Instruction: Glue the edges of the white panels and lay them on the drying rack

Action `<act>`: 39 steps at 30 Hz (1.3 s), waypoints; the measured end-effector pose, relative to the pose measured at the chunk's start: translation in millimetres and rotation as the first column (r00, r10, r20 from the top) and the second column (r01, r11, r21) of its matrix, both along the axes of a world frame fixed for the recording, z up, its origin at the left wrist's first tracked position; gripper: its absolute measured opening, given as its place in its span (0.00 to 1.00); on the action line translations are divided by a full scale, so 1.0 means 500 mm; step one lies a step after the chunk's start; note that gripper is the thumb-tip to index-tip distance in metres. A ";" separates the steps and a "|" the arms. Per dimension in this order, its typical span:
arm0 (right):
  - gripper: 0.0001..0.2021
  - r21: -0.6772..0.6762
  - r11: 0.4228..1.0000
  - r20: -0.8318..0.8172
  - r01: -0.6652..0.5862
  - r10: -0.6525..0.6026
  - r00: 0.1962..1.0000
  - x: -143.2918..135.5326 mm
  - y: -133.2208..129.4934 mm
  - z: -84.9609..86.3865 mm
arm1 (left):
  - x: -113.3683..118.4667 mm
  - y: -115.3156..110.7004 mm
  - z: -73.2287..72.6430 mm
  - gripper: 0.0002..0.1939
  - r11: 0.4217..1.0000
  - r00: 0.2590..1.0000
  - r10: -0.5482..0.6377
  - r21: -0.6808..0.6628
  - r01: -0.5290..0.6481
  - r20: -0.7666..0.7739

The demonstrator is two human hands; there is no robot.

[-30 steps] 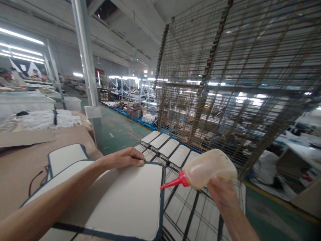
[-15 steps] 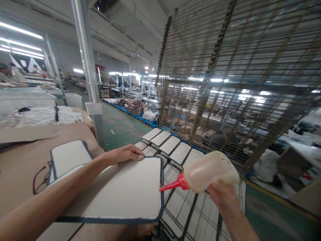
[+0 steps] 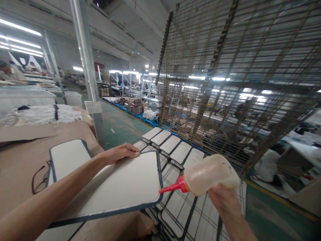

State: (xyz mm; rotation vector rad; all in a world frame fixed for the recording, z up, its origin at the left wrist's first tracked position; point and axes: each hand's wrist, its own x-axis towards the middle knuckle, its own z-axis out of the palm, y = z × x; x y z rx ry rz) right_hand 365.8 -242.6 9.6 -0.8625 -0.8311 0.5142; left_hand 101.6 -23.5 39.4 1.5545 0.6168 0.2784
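My left hand (image 3: 126, 151) grips the far edge of a white panel (image 3: 122, 180) with rounded corners and a dark blue border. My right hand (image 3: 224, 197) is wrapped around a cloudy squeeze bottle (image 3: 210, 174), tilted sideways. Its red nozzle (image 3: 174, 185) points left, and the tip meets the panel's right border near the front corner. Another white panel (image 3: 69, 154) with the same dark edging lies on the brown-covered table (image 3: 22, 164) to the left, partly behind my left forearm. A pair of glasses (image 3: 38, 179) rests beside it.
A large wire rack (image 3: 240, 60) leans up on the right, with rows of similar white panels (image 3: 180, 152) on wire racks below it. A metal post (image 3: 87, 57) with a socket box rises beyond the table. White strips (image 3: 42, 113) are piled at the far left.
The white panel has turned and tilted in my left hand, its front right corner moving up. The nozzle tip now meets the border nearer that corner; the bottle has barely moved.
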 end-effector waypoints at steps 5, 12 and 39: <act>0.35 0.028 0.996 -0.003 0.088 -0.088 0.996 -0.008 -0.004 -0.006 | -0.006 0.020 -0.027 0.14 0.993 0.994 0.100 -0.074 -0.096 0.047; 0.33 0.115 0.959 -0.053 0.260 -0.255 0.965 -0.015 0.009 -0.032 | 0.000 0.018 -0.059 0.16 0.961 0.960 0.241 -0.171 -0.216 0.139; 0.25 0.131 0.942 -0.081 0.308 -0.299 0.951 -0.027 0.079 -0.028 | 0.020 0.015 -0.116 0.19 0.875 0.882 0.409 -0.376 -0.307 0.233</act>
